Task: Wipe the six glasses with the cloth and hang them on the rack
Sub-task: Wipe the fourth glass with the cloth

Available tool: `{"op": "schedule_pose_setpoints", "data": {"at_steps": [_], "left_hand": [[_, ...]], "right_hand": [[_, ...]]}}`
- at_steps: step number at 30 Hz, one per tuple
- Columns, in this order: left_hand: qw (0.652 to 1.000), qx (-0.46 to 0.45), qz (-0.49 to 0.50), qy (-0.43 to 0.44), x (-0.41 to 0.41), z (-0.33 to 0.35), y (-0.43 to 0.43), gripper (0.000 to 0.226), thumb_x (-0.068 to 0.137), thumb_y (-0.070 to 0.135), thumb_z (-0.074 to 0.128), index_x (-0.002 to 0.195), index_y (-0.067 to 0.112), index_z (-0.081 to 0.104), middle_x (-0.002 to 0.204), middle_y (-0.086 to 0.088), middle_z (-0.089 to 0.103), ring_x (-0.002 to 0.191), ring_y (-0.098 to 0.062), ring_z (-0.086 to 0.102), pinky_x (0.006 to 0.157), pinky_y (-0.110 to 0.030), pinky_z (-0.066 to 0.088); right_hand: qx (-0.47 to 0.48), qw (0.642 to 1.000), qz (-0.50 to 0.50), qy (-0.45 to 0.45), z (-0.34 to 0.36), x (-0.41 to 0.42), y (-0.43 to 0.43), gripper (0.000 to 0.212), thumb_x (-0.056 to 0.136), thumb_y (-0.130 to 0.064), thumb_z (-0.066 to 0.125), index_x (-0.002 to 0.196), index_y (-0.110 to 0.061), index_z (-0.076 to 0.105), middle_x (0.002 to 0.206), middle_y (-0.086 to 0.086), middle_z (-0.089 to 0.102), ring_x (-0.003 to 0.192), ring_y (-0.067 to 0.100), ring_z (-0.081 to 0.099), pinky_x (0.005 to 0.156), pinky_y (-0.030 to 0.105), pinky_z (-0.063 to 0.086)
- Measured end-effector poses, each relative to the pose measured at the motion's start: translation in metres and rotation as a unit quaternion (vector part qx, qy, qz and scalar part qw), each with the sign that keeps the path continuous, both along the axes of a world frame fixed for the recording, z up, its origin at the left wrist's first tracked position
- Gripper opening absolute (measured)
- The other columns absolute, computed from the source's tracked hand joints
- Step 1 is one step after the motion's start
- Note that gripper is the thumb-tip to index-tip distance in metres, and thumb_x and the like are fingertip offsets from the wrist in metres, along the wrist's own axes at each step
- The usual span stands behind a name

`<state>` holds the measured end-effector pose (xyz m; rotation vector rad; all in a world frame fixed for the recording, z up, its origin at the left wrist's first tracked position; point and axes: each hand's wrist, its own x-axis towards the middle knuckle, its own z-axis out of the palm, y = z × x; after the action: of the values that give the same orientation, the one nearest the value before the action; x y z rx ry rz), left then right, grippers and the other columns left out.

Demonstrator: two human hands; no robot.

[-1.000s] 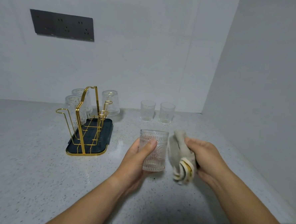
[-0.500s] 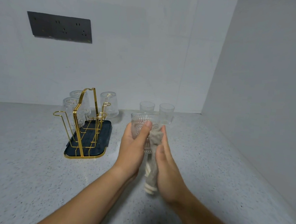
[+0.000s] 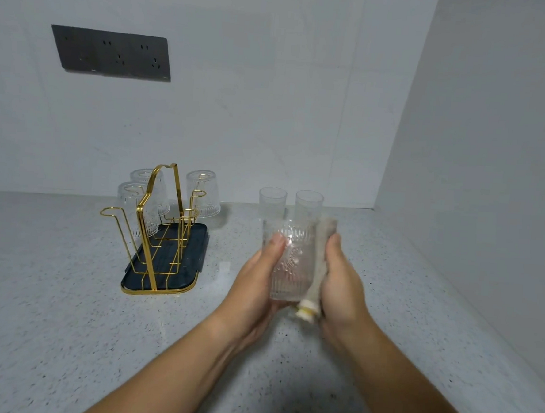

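My left hand [image 3: 257, 278] grips a patterned clear glass [image 3: 293, 262], held upright above the counter. My right hand [image 3: 340, 280] presses a folded beige cloth [image 3: 317, 266] flat against the glass's right side. Behind them two plain glasses [image 3: 272, 203] [image 3: 309, 205] stand upright near the back wall. A gold wire rack [image 3: 158, 228] on a dark tray stands to the left. Three glasses hang upside down on it: two on its left side [image 3: 131, 197] [image 3: 145, 176] and one on its right [image 3: 203, 192].
The speckled grey counter [image 3: 67, 305] runs to a white wall behind and a side wall on the right [image 3: 489, 187]. A dark socket panel [image 3: 111, 53] is mounted on the back wall. The counter's front edge lies at the bottom right.
The glass rose off the counter in my left hand. My right hand brought the cloth from beside the glass against its right side, with the fingers flattened onto it.
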<state>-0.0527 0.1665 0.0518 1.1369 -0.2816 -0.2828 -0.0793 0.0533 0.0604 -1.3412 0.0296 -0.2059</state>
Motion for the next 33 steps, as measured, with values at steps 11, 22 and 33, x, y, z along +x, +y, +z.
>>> {"op": "schedule_pose_setpoints", "data": {"at_steps": [11,22,33], "left_hand": [[0.979,0.114,0.116,-0.121,-0.013,-0.005,-0.017,0.037,0.099,0.045,0.064,0.132,0.034,0.05,0.124,0.009,0.071,0.11,-0.005,0.071,0.095,-0.033,0.059],[1.0,-0.014,-0.014,0.004,-0.008,0.008,-0.004,0.046,0.087,0.052,0.061,0.118,0.018,0.07,0.086,-0.004,0.072,0.064,-0.014,0.065,0.049,-0.024,0.048],[0.984,0.112,0.102,-0.095,0.002,0.012,0.0,0.036,0.108,0.048,0.042,0.125,0.022,0.061,0.108,0.004,0.079,0.092,-0.014,0.078,0.069,-0.038,0.065]], "right_hand": [[-0.041,0.997,-0.06,-0.032,0.007,0.002,-0.008,0.044,0.111,-0.04,0.032,0.13,-0.02,0.066,0.099,-0.011,0.079,0.087,-0.005,0.074,0.067,0.01,0.057],[0.042,0.999,-0.006,0.0,0.021,0.001,-0.005,0.065,0.103,-0.06,0.03,0.128,-0.013,0.068,0.109,0.01,0.079,0.092,0.022,0.078,0.072,0.035,0.064],[-0.096,0.994,-0.028,-0.044,-0.011,-0.024,0.02,0.049,0.111,-0.037,0.024,0.16,-0.033,0.025,0.138,-0.03,0.055,0.131,-0.012,0.046,0.1,0.001,0.04]]}}
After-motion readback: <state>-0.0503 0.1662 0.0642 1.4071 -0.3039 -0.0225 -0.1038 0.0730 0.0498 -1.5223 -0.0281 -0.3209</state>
